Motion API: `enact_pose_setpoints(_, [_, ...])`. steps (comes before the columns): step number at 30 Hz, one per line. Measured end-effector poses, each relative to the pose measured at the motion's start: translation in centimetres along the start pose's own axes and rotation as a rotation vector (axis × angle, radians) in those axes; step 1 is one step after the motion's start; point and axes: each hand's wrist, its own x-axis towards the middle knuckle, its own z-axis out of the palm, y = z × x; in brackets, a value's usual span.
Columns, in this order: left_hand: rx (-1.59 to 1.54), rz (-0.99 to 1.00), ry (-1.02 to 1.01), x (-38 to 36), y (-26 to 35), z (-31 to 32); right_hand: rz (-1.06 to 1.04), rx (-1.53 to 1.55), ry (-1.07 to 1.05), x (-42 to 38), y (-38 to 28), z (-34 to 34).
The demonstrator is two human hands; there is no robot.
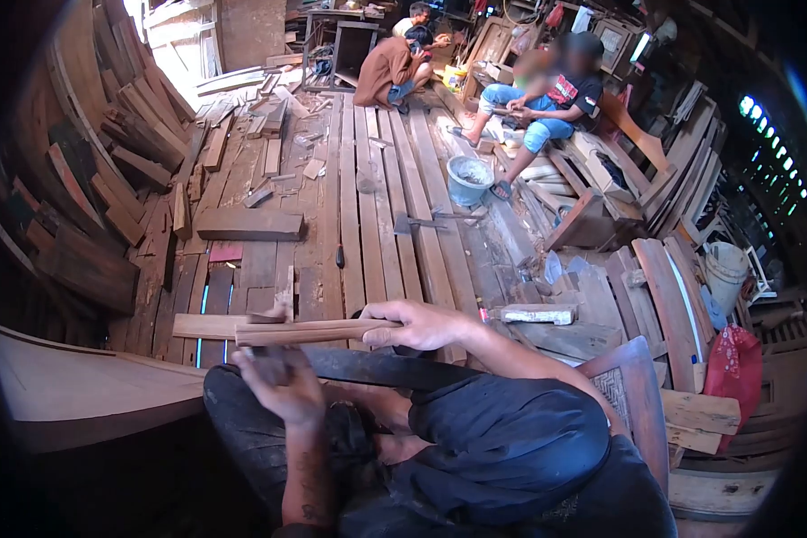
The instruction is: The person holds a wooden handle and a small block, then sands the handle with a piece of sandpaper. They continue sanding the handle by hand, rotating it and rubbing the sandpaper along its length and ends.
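Observation:
My right hand is closed around the right end of a narrow wooden strip, which lies level across my lap and points left. My left hand is raised under the strip's left end, slightly blurred, its fingers bent around a dark piece I cannot make out. A small dark brown piece shows just above that end. Behind the strip, a pale flat board sticks out to the left. A long dark flat bar runs below the strip, over my legs.
A thick wood block, a dark-handled tool and a hatchet-like tool lie on the plank floor. Beyond them is a bucket. Several people crouch or sit farther back. Timber leans on both sides; a red bag hangs right.

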Motion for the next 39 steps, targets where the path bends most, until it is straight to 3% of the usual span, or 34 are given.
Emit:
enact_pose_setpoints(4, [0.054,0.032,-0.202,-0.3,-1.1,-1.0,0.04,-0.026,-0.02,-0.2,-0.8,0.2])
enact_pose_setpoints(6, [0.114,-0.132,-0.159,-2.9,-3.9,-0.9,0.045,-0.102,-0.033,-0.3,-2.0,0.1])
enact_pose_setpoints(7, [0.12,-0.142,-0.167,-3.0,-4.4,-0.9,-0.141,-0.163,0.038,0.8,-0.3,0.7])
enact_pose_setpoints(10, [0.128,-0.101,-0.055,-1.4,-3.1,-0.4,0.079,0.022,-0.012,-0.1,-0.8,0.0])
enact_pose_setpoints(14, [0.099,0.057,-0.015,0.9,0.9,0.6,-0.026,-0.021,0.031,0.1,-0.2,0.1])
enact_pose_setpoints(18, [0.128,-0.099,-0.185,-2.8,-3.4,0.7,-0.112,-0.091,0.021,0.3,-0.3,0.4])
enact_pose_setpoints(20, [0.167,-0.129,-0.145,-2.7,-3.3,0.8,-0.157,-0.103,0.033,0.3,-0.2,0.4])
enact_pose_setpoints(21, [0.187,-0.152,-0.127,-2.6,-3.2,0.8,0.019,-0.093,-0.026,-0.1,-1.8,-0.2])
enact_pose_setpoints(24, [0.105,-0.054,0.094,-0.1,0.6,1.6,0.05,0.021,0.007,-0.3,-1.0,-0.5])
enact_pose_setpoints(27, [0.08,0.014,-0.03,-0.3,0.9,1.6,-0.003,-0.018,-0.009,-0.1,-1.1,-0.2])
enact_pose_setpoints(31, [0.123,-0.149,-0.01,-3.9,-3.0,2.6,-0.025,-0.108,-0.042,0.0,-2.0,0.1])
enact_pose_setpoints(35, [0.055,-0.045,0.132,-0.5,0.6,2.2,0.021,-0.005,0.01,-0.2,-0.5,-0.4])
enact_pose_setpoints(39, [0.039,0.053,0.015,-0.3,0.7,2.1,-0.018,-0.04,0.001,0.0,-0.6,-0.3])
